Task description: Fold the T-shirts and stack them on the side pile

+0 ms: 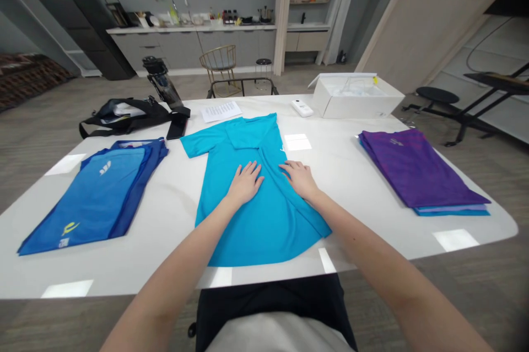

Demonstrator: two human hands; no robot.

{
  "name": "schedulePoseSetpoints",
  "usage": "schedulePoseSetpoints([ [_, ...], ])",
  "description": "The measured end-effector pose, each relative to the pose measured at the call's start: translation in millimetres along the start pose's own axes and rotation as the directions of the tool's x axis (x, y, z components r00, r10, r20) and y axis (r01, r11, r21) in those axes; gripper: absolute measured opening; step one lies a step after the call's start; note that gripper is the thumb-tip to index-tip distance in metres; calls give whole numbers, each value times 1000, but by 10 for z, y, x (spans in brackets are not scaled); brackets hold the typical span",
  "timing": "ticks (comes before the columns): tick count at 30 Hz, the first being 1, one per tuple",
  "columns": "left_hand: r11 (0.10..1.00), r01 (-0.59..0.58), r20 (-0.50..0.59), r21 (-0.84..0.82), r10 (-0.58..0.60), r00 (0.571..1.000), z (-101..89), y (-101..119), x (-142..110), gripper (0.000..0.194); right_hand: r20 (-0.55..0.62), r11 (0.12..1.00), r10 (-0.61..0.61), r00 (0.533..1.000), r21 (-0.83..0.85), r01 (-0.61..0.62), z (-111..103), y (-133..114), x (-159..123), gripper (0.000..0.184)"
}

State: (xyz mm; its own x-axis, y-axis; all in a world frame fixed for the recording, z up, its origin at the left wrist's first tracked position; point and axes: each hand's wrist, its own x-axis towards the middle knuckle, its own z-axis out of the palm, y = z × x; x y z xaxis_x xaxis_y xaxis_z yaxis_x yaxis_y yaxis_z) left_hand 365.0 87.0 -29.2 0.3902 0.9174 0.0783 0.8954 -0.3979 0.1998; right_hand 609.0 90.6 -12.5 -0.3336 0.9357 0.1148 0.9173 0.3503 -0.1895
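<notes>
A turquoise t-shirt (252, 214) lies on the white table (173, 203) right in front of me, its right side folded inward over the middle. My left hand (244, 182) rests flat on the shirt's centre, fingers spread. My right hand (300, 178) lies flat on the folded-over right edge, palm down. Neither hand grips anything.
A blue shirt pile (99, 195) lies at the left, a folded purple stack (417, 170) at the right. Behind are a black bag (124, 115), a phone (177, 127), a paper sheet (221, 111), a white remote (302, 108) and an open white box (355, 97).
</notes>
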Motion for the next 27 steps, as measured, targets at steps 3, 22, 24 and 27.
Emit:
schedulePoseSetpoints([
  [3,1000,18,-9,5,-18,1000,13,122,-144,61,-13,999,-13,1000,38,13,-6,-28,-175,40],
  [22,978,-205,-155,-45,196,968,7,1042,-751,32,183,857,-30,983,510,-68,-230,135,-948,22],
  [24,979,-196,-160,-63,184,970,19,1122,-806,32,190,873,-35,981,483,-62,-245,125,-1026,19],
  [27,977,-198,-155,-85,183,971,39,1231,-873,28,233,917,-38,972,394,-59,-314,92,-1179,30],
])
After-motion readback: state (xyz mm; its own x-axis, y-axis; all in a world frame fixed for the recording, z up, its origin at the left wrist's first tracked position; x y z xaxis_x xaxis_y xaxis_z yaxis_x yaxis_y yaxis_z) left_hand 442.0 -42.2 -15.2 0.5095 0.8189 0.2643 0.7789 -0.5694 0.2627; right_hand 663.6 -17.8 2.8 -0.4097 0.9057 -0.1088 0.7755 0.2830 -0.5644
